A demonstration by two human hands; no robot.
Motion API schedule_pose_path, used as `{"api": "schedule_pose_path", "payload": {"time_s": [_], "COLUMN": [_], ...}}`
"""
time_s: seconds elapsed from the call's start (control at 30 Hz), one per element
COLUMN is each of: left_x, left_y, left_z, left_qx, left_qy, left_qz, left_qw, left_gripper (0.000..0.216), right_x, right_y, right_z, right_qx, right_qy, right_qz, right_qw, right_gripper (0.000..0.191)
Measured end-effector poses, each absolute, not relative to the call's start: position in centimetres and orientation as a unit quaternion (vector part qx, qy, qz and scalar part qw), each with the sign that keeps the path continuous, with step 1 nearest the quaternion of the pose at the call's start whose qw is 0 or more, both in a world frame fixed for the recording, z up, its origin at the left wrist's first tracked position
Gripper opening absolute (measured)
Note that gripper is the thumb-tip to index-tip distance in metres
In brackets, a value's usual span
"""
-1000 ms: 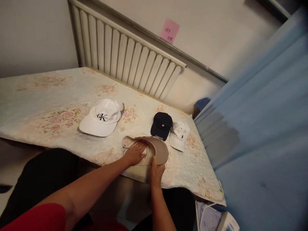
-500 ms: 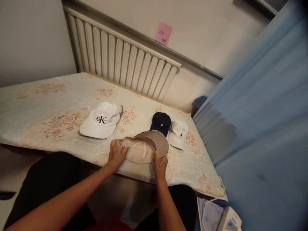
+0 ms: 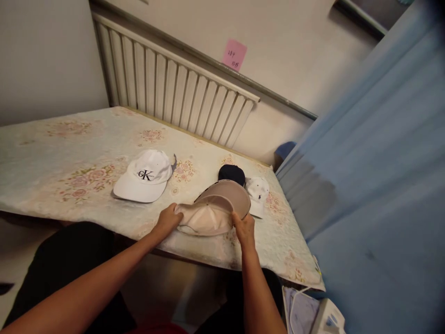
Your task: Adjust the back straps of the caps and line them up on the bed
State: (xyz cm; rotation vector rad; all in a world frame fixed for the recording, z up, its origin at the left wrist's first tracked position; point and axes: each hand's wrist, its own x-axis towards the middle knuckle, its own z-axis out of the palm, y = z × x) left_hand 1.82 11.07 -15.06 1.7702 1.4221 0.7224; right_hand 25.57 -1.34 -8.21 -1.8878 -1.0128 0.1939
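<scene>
L hand and R hand of a seated person hold a pale pink-beige baseball cap btwn them, just above the near edge of a bed w/ floral cover. The grip sits at opposite ends, prob. so the soft crown is kept spread and level; the cap's brim tips up and away, its underside toward the wearer of the camera. Three other caps rest crown-up, brims to the near side, presumably so they keep their shape & show their fronts: a white "CK" cap to the L, well apart, and a navy cap beside a white cap w/ small dark emblem to the R. The held brim overlaps the navy one in view; whether they touch, can't tell.

L hand is closed to a narrow pinch, thumb on top at the crown's L end, fingers mostly hidden beyond. R hand is likewise narrow, thumb near where brim meets crown, fingers apparently tucked under, tho that side is poorly seen. Background: white radiator, pink paper note on the wall, blue curtain at R.
</scene>
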Motion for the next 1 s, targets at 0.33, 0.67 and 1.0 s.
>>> {"api": "schedule_pose_path", "payload": {"time_s": [0.33,0.67,1.0], "left_x": [1.1,1.4,1.9], "left_y": [11.8,11.9,11.8], "left_z": [-15.5,-16.4,-16.7], "left_qx": [0.732,0.749,0.752], "left_qy": [0.577,0.588,0.589], "left_qz": [0.244,0.222,0.234], "left_qw": [0.268,0.209,0.181], "left_gripper": [0.013,0.024,0.022], "right_x": [24.8,24.2,23.1], "right_y": [0.5,0.9,-1.3], "right_z": [-8.2,-9.0,-9.4], "right_qx": [-0.75,-0.766,-0.759], "right_qy": [-0.498,-0.463,-0.399], "right_qz": [0.03,0.003,0.012], "right_qw": [0.434,0.447,0.515], "right_gripper": [0.029,0.022,0.031]}}
